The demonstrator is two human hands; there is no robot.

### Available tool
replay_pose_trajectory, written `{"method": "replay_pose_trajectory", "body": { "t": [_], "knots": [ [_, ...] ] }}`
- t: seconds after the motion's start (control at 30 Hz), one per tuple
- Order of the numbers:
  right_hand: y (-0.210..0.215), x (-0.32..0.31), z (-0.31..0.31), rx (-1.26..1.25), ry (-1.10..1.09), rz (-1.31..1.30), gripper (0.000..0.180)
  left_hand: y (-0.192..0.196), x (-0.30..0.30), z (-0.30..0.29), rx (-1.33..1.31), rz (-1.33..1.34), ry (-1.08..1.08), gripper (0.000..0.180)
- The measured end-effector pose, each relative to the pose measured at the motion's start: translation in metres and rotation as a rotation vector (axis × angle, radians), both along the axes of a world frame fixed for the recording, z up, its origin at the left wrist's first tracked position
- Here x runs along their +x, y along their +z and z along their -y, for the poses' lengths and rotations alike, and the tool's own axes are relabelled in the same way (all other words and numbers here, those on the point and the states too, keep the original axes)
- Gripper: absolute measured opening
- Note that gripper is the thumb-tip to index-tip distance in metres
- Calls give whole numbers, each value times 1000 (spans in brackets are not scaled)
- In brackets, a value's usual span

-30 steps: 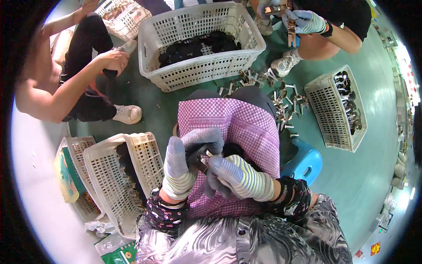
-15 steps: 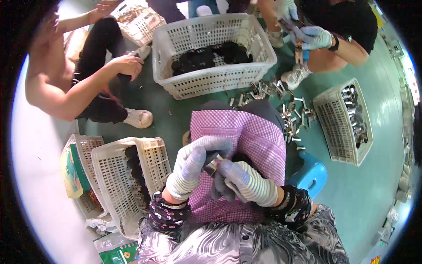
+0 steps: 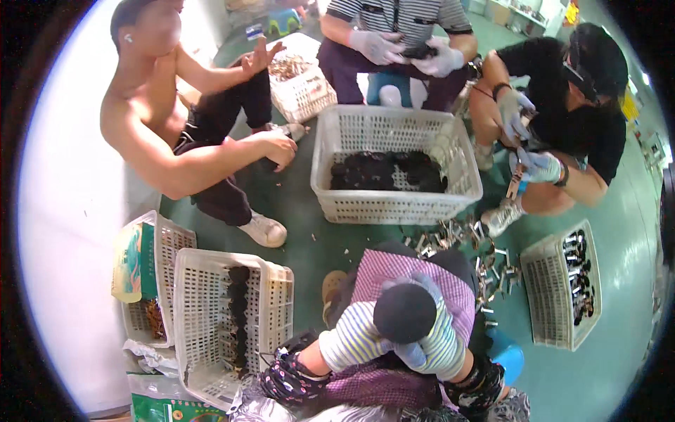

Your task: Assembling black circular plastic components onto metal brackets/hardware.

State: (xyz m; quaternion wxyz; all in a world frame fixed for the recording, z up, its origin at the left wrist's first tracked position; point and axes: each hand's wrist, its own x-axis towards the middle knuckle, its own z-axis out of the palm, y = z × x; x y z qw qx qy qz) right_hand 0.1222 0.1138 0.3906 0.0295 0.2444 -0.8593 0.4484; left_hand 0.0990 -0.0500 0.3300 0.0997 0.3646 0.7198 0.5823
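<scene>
Comparing against the views half a second and one second back, the head has tipped up: co-workers and the large white basket (image 3: 396,169) now fill the upper field, while the lap has dropped to the lower edge. Both gloved hands have closed together over the checked apron (image 3: 394,271). The left hand (image 3: 351,337) and right hand (image 3: 439,337) now cup a dark rounded part (image 3: 404,313) between them; earlier a smaller dark piece sat between looser fingers. Each grip is clenched on that part, pressed from opposite sides. The part sits over the lap, above the floor, right of the slatted white crate (image 3: 211,316). Judgement: the piece is being pressed or seated, so work on it appears mid-step. Metal clips (image 3: 485,271) lie scattered on the floor beyond the knee.
</scene>
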Motion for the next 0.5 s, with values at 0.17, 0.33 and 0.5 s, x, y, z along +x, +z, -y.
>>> {"method": "replay_pose_trajectory", "body": {
  "t": [0.17,0.33,0.5],
  "knots": [
    [-3,-4,7,135,19,-151,46,-6,-3,21,-253,137,-28,41],
    [6,-2,1,153,-25,-170,50,16,-12,36,-72,187,453,23],
    [1,-11,-4,121,-60,-155,47,-19,-23,93,147,157,860,15]
  ]
}}
